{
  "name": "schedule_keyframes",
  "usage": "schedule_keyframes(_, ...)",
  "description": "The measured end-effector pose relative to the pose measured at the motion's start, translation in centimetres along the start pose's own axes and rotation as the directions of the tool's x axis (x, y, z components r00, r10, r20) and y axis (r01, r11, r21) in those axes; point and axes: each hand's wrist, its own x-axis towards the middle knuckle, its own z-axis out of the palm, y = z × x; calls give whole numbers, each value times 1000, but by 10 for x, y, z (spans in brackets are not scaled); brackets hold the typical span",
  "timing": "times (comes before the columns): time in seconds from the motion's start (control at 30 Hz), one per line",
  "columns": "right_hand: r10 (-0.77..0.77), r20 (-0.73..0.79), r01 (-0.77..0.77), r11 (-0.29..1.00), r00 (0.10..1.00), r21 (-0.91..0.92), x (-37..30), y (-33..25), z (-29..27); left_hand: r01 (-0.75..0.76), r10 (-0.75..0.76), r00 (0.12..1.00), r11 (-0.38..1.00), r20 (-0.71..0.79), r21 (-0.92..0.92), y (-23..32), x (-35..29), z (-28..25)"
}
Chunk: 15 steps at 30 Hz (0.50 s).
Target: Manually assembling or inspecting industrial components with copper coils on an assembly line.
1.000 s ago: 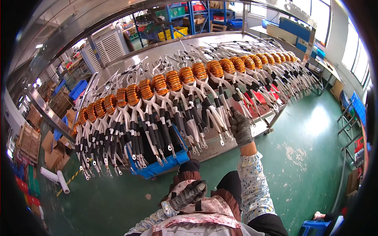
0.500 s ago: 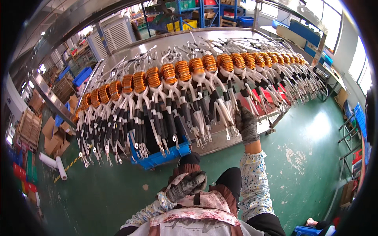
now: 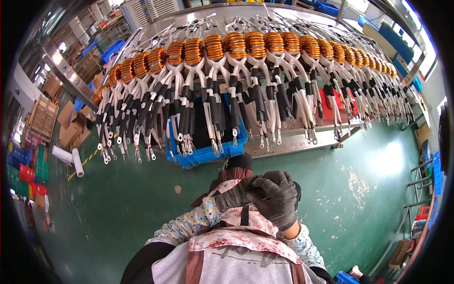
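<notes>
Both my hands wear dark grey gloves and meet in front of my apron. My left hand (image 3: 232,195) is closed, its fingertips partly covered by my right hand (image 3: 278,199). My right hand's fingers curl and pinch at the left one; whatever lies between them is hidden. Beyond them a long row of copper-wound ring coils (image 3: 235,45) lines the metal table (image 3: 279,147). White leads (image 3: 307,106) with black sleeves (image 3: 257,97) and ring terminals hang over its near edge. Neither hand touches the leads.
Below the hanging leads, left of centre, sits a blue crate (image 3: 231,149). Red material (image 3: 331,102) shows behind the leads to the right. White rolls (image 3: 77,162) and cardboard boxes (image 3: 71,125) are on the green floor at left. A rack with blue parts (image 3: 428,173) stands at right.
My right hand has left the hanging leads and come back toward my body to meet the left hand. The left hand has risen slightly. The view has tilted down.
</notes>
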Motion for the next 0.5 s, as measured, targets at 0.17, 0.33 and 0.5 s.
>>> schedule_keyframes(0.17,156,-193,-61,902,969,428,-2,8,9,63,372,808,-825,456,562,-27,9,-15)
schedule_keyframes(0.33,555,-348,46,485,756,873,26,23,-52,81,-20,997,145,-79,986,-11,-16,-6)
schedule_keyframes(0.5,598,-175,-250,559,782,791,42,81,-63,-3,61,997,675,-52,738,-12,-22,-7)
